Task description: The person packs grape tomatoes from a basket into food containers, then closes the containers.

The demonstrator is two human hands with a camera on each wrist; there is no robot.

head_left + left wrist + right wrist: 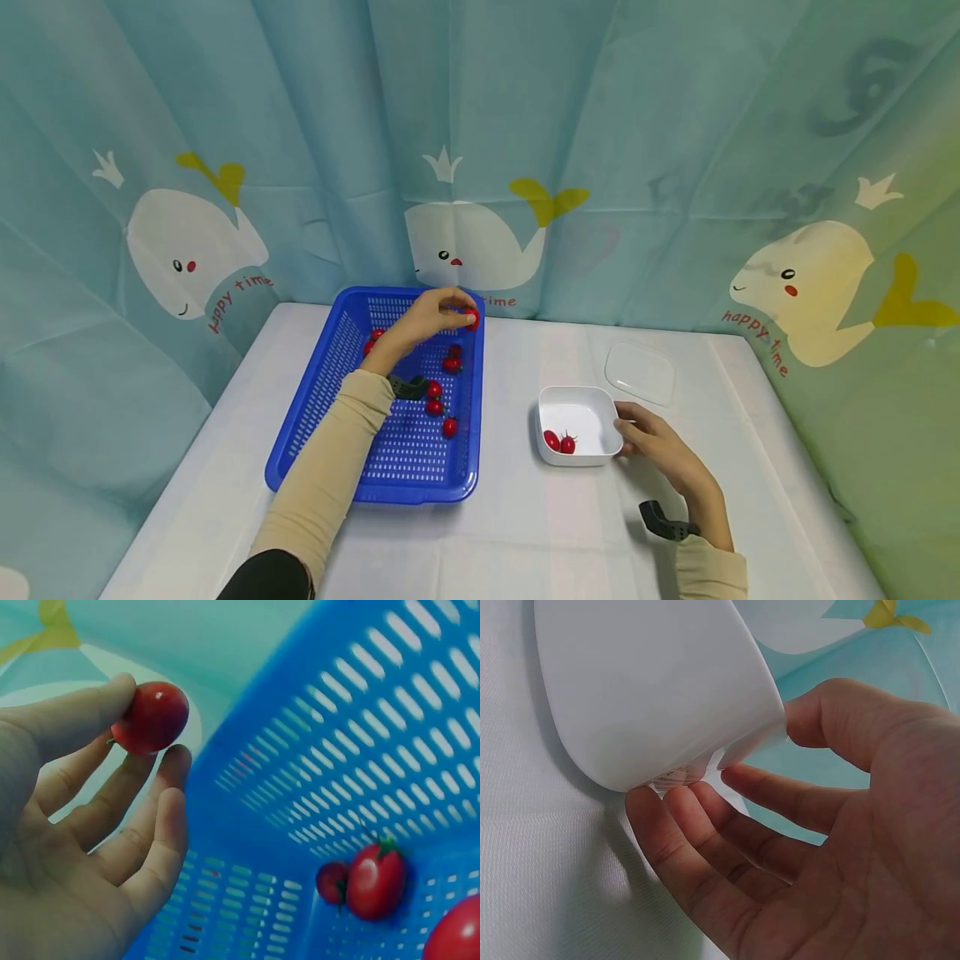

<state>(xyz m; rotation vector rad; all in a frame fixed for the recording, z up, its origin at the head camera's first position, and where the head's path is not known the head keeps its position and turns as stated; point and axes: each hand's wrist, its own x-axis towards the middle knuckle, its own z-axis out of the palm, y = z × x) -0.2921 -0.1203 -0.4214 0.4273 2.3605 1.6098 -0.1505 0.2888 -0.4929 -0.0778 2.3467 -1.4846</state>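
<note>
Pinching glossy, round tomato (156, 720) — L hand (426, 320), narrow; R hand (663, 446) gripping smooth, rounded-sq. box (592, 421) side — basket (408, 468) blue, slotted.

A white-clothed table (510, 533) is bearing a square white container (577, 460); a blue perforated plastic basket (420, 493) is sitting left of it, and a translucent lid (641, 373) is lying just behind the container's right side.

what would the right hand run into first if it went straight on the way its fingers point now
The box, which the right hand is touching at its side; how far the grip reaches underneath is hard to judge.
</note>
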